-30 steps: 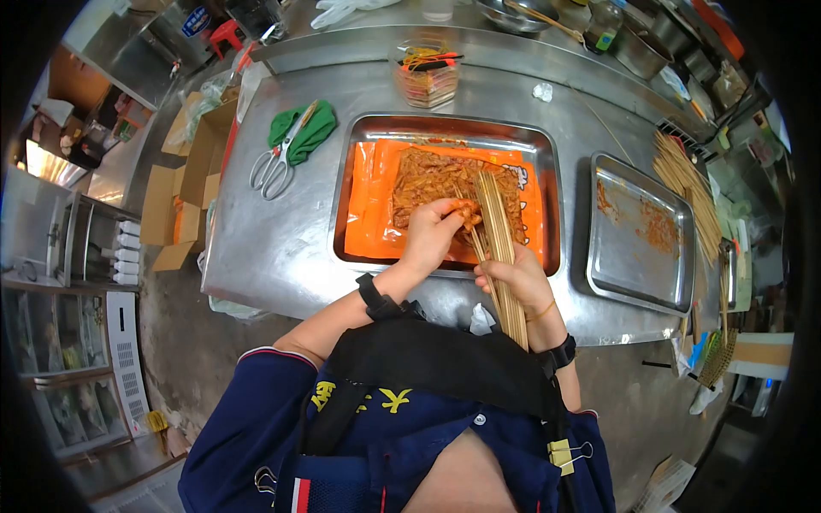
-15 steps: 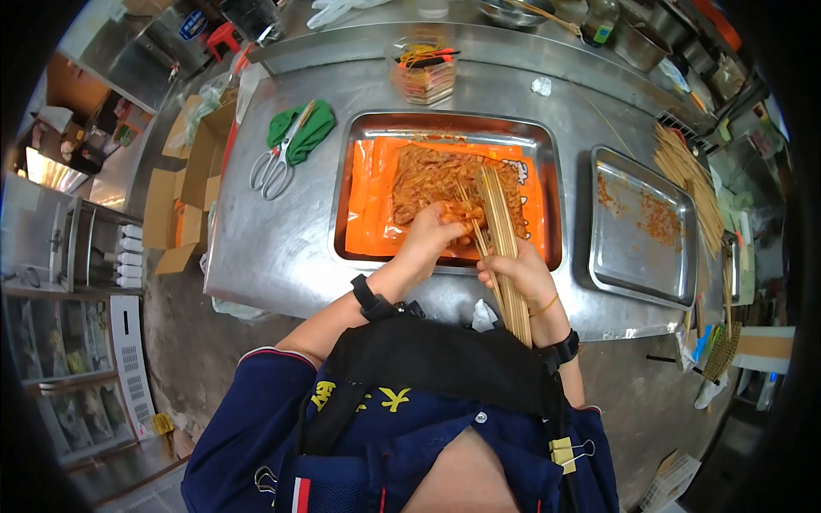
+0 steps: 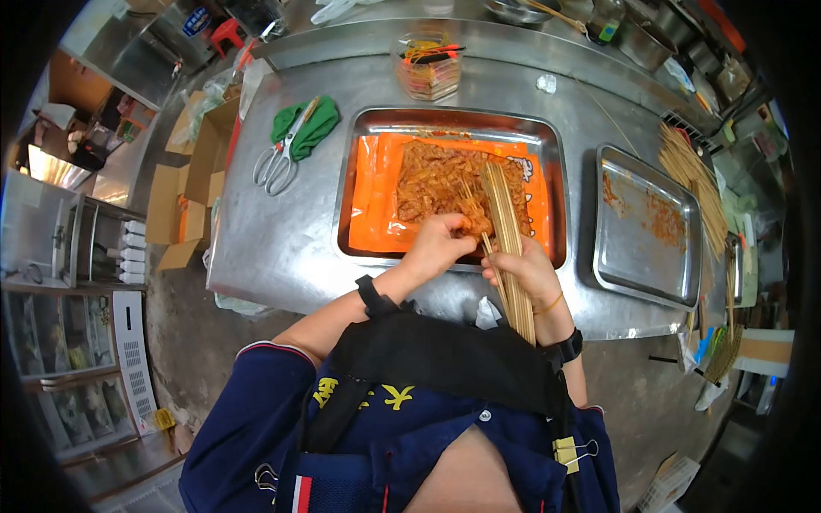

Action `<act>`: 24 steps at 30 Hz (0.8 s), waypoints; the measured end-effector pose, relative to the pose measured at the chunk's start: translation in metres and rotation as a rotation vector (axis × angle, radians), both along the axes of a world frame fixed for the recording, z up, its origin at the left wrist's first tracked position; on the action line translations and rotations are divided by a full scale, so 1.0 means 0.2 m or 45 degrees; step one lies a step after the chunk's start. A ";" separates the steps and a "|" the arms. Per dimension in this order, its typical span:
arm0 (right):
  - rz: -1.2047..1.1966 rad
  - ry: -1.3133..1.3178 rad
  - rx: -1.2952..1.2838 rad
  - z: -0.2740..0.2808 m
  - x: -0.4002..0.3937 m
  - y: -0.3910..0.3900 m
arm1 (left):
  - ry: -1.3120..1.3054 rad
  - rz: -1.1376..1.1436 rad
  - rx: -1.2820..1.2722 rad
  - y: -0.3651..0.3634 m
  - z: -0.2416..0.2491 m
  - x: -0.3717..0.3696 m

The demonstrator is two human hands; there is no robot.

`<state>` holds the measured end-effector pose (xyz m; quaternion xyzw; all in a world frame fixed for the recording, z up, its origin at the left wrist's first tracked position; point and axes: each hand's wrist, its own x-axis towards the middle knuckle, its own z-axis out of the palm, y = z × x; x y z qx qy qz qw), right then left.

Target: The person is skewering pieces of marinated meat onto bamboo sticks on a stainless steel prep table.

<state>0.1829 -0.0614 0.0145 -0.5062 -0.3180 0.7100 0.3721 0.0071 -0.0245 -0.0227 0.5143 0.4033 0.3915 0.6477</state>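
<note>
The left hand [image 3: 436, 246] is pinching sauced meat [image 3: 475, 221]; the right hand [image 3: 528, 272] is clasping 1 stick bundle [image 3: 503, 201], probably low for leaving upper ends free. The 2 hands are sitting close together over the tray [image 3: 513, 128], where more meat is lying, probably for containing drips.

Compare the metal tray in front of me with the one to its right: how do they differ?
The middle tray holds orange packaging and a spread of reddish food; the right tray has only scattered scraps. The middle tray looks larger, the right tray smaller. The middle tray sits nearly square to the view; the right tray is turned slantwise. Both are rectangular, rimmed metal trays.
</note>
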 end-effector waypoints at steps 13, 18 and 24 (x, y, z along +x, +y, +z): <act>0.011 -0.011 0.018 0.00 -0.02 0.00 | 0.019 0.178 0.094 0.12 0.00 -0.01; 0.011 0.003 0.015 -0.01 -0.02 0.00 | 0.481 0.317 0.552 0.12 -0.02 0.00; 0.018 -0.047 0.024 -0.02 -0.01 0.00 | 0.257 0.344 0.285 0.15 -0.03 0.03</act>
